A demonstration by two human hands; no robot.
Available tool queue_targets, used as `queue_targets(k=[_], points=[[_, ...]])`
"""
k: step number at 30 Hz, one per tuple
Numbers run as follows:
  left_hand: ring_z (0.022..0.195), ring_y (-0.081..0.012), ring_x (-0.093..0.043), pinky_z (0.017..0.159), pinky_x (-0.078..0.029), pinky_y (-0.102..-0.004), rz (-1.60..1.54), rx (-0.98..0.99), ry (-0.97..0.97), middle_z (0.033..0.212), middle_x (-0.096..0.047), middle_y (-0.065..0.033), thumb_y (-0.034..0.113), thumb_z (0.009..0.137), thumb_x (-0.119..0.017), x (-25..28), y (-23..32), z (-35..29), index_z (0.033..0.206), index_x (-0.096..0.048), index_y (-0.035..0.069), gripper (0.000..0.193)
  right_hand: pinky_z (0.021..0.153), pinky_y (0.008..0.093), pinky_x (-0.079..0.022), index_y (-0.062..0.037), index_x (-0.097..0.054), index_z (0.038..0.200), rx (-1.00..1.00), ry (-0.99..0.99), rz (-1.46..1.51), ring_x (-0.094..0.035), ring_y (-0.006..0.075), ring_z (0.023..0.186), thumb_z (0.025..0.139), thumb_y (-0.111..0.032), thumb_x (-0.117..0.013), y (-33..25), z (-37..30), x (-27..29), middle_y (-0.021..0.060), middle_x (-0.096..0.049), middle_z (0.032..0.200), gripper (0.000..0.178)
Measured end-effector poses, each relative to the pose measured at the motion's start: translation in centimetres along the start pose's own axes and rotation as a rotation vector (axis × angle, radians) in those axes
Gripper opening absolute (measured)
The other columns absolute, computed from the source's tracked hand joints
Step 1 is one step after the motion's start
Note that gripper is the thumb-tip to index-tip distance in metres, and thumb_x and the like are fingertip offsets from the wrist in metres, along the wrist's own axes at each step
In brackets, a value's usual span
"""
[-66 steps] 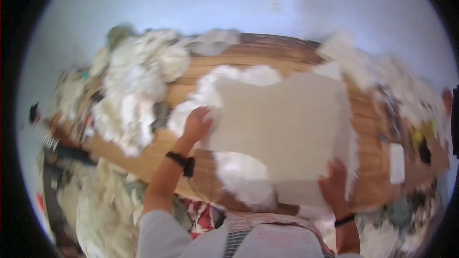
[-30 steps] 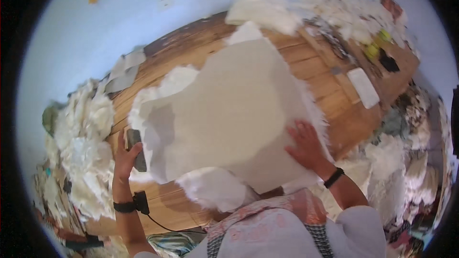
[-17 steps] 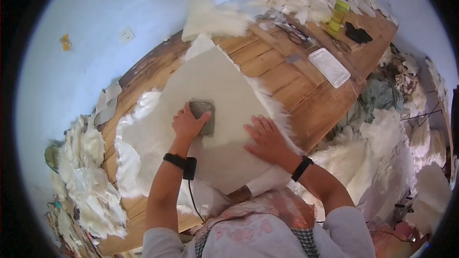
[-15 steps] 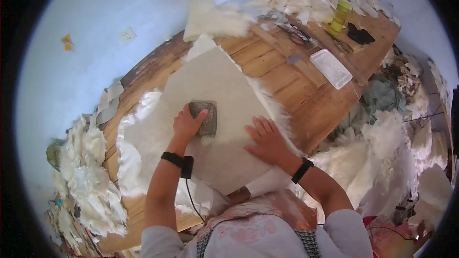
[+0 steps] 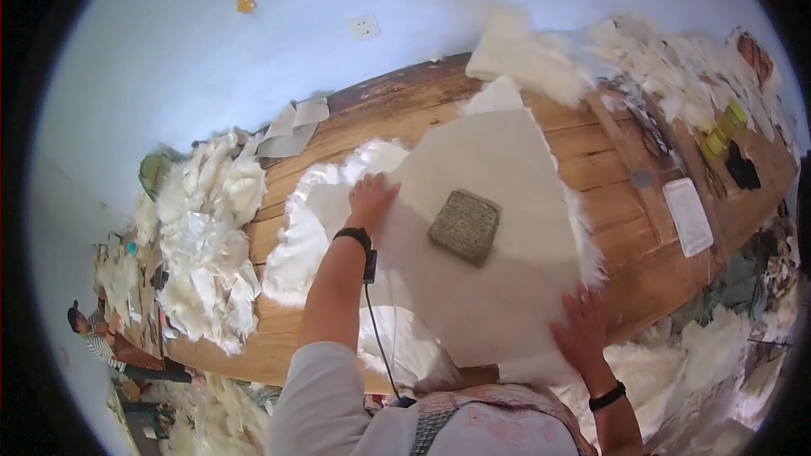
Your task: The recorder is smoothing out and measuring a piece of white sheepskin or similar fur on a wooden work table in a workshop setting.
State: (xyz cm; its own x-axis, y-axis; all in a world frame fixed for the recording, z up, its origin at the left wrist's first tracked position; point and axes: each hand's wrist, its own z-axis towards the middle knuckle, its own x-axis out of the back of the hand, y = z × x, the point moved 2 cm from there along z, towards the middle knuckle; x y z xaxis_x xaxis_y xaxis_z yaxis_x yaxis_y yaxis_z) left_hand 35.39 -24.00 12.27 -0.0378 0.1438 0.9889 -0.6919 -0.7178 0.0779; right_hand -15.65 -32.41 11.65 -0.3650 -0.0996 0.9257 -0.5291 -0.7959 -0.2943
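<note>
A large pale grey-beige sheet [image 5: 490, 304] lies flat over white fur pelts [image 5: 297, 228], whose furry edges stick out on its left and right. A rough grey square block, like a stone or brick [image 5: 465, 227], rests on the sheet, apart from both hands. My left hand [image 5: 372, 203] lies on the sheet's left edge, fingers stretched out and holding nothing. At the sheet's lower right edge, by the fur fringe, my right hand [image 5: 583, 329] rests with its fingers apart. Whether either hand lifts the edge cannot be made out.
Piles of fur scraps [image 5: 207, 245] lie at the left of the wooden table [image 5: 621, 152] and along its far right. A white tray [image 5: 688, 217], a yellow-green container [image 5: 722, 131] and a black cloth-like piece [image 5: 742, 166] are at right. A person [image 5: 106, 338] is at far left.
My left hand has let go of the block and moved to the sheet's left edge. My right hand has slid down toward the near right edge. The view has turned left.
</note>
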Motion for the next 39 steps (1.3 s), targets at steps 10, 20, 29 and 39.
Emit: queue_targets(k=[10, 20, 29, 39], points=[[0.096, -0.0398, -0.06, 0.081, -0.048, -0.0481, -0.031, 0.005, 0.087, 0.102, -0.063, -0.0215, 0.053, 0.084, -0.057, -2.5, -5.0, 5.6, 0.119, -0.053, 0.004, 0.06, 0.11, 0.0502, -0.024, -0.0117, -0.052, 0.127, -0.062, -0.1, -0.029, -0.033, 0.0394, 0.132, 0.081, -0.039, -0.064, 0.0, 0.9, 1.5, 0.0169, -0.038, 0.143, 0.055], [0.103, -0.0396, -0.058, 0.084, -0.047, -0.0481, 0.157, 0.06, 0.087, 0.118, -0.058, -0.0241, 0.046, 0.089, -0.054, -0.3, -9.5, 5.9, 0.132, -0.046, 0.008, 0.058, 0.109, 0.0452, -0.028, -0.0107, -0.052, 0.128, -0.169, -0.14, -0.049, -0.036, 0.0338, 0.131, 0.083, -0.038, -0.062, -0.2, -0.3, 0.6, 0.0157, -0.04, 0.141, 0.054], [0.134, -0.0414, -0.028, 0.109, -0.028, -0.0468, -0.18, -0.668, -0.088, 0.145, -0.027, -0.0272, 0.023, 0.082, -0.068, 1.2, 0.7, -2.7, 0.142, -0.034, 0.008, 0.071, 0.08, 0.0432, -0.047, -0.0059, -0.063, 0.095, -0.683, 0.22, 0.172, -0.058, 0.0309, 0.089, 0.079, -0.036, -0.067, -0.3, -7.5, 2.8, 0.0126, -0.061, 0.09, 0.034], [0.136, -0.0448, -0.021, 0.11, -0.025, -0.0503, -0.14, -0.401, -0.278, 0.15, -0.018, -0.0266, 0.051, 0.065, -0.077, -0.1, 9.9, -8.6, 0.146, -0.026, 0.011, 0.104, 0.068, 0.0493, -0.048, -0.0039, -0.056, 0.092, -0.845, -0.235, 0.32, -0.064, 0.0389, 0.077, 0.088, -0.048, -0.052, -0.4, -8.7, 1.2, 0.0187, -0.065, 0.077, 0.044]])
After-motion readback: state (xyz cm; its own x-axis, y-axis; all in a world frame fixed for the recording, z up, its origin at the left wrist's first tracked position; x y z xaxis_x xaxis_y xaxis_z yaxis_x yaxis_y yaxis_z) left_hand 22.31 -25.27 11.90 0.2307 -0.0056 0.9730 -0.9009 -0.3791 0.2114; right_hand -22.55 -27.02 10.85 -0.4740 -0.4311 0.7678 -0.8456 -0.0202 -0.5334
